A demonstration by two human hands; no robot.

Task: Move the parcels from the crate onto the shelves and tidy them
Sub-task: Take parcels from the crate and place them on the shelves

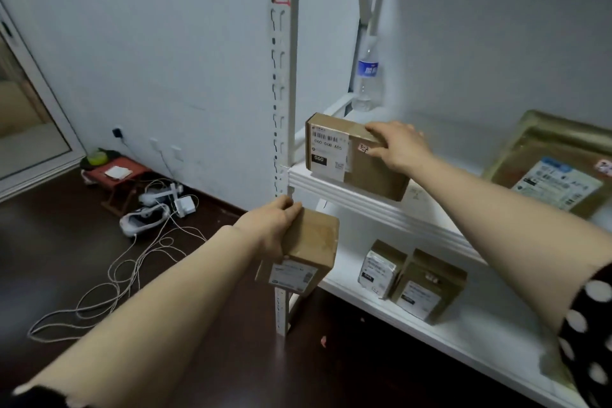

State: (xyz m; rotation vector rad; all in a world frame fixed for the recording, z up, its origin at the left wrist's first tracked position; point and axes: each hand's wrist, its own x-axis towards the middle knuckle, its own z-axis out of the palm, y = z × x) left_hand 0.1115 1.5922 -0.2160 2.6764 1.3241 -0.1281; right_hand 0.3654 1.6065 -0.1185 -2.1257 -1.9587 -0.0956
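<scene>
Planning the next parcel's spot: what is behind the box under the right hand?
A clear water bottle stands in the upper shelf's back corner, behind the cardboard box. The box and the right hand hide the shelf surface just behind it.

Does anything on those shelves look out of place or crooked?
The labelled box the right hand grips sits askew on the upper shelf. A water bottle stands behind it, odd among parcels. The left hand holds a small box.

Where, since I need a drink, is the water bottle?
Head view: the water bottle stands upright at the back left corner of the upper shelf, behind the labelled box under the right hand.
</scene>
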